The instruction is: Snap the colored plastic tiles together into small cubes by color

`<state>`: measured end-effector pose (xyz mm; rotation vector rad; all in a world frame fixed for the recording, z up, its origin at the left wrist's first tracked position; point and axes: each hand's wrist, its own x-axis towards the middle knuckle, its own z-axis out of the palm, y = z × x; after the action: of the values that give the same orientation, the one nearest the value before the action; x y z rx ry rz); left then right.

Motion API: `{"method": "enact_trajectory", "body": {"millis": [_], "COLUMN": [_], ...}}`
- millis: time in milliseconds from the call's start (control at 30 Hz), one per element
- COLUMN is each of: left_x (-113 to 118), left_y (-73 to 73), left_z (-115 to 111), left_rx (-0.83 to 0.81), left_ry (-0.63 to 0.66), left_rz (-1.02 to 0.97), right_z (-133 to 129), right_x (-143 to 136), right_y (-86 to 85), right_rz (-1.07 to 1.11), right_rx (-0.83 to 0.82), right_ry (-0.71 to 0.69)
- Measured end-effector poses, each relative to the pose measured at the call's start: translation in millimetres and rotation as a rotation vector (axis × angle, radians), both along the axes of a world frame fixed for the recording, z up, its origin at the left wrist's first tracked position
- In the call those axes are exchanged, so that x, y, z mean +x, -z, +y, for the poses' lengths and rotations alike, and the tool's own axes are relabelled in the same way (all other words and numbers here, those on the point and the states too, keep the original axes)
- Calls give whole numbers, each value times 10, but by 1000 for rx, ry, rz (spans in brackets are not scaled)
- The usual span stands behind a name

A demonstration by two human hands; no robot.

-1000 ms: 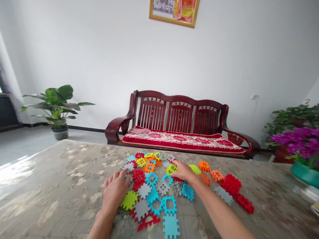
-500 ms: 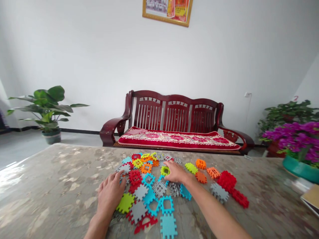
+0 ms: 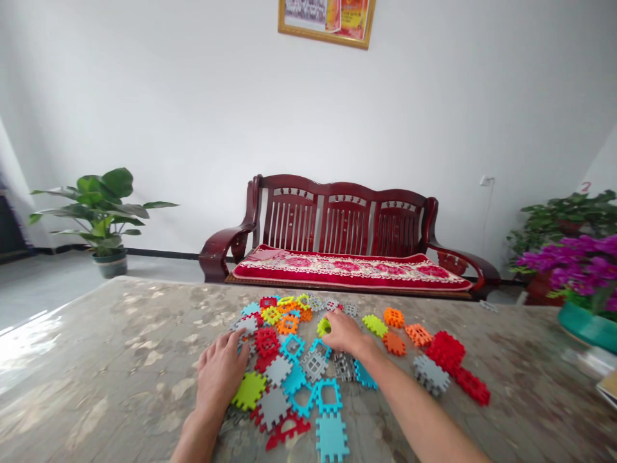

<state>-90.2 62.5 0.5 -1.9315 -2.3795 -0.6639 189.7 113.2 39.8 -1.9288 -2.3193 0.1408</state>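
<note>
A heap of flat plastic interlocking building tiles with notched edges lies on the table in grey, cyan, red, orange and lime green. My left hand (image 3: 222,363) rests at the heap's left edge, fingers stretched and apart, fingertips by a light grey tile (image 3: 247,325). A lime-green tile (image 3: 249,390) lies just right of its wrist. Toward the back of the heap, my right hand (image 3: 343,331) has thumb and fingers closed around a lime-green window tile (image 3: 323,326), partly hidden. Below that hand lie a grey lattice tile (image 3: 314,364) and a cyan frame tile (image 3: 328,395).
Right of my right arm lie orange tiles (image 3: 394,343), a red stack (image 3: 446,352) and a grey tile (image 3: 430,375). A purple-flowered pot (image 3: 585,328) stands at the table's right edge. Behind the table (image 3: 120,360) is a wooden bench (image 3: 337,212).
The view has shifted slightly, so everything sits a little further right. A grey tile seen beside my right fingertips no longer shows there. My left hand stays at the heap's edge.
</note>
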Motion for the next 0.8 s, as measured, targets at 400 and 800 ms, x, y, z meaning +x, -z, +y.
{"method": "enact_trajectory", "body": {"millis": [400, 800], "left_x": [-18, -12], "left_y": [33, -10], "left_z": [19, 17], "left_rx": [5, -45], "left_ry": [6, 6], "left_rz": [-15, 0], "right_z": [-59, 43], "right_x": [-68, 582], "right_y": [7, -41], "right_rz": [-34, 71], "right_rx": [72, 203], "right_ry": [-91, 168]}}
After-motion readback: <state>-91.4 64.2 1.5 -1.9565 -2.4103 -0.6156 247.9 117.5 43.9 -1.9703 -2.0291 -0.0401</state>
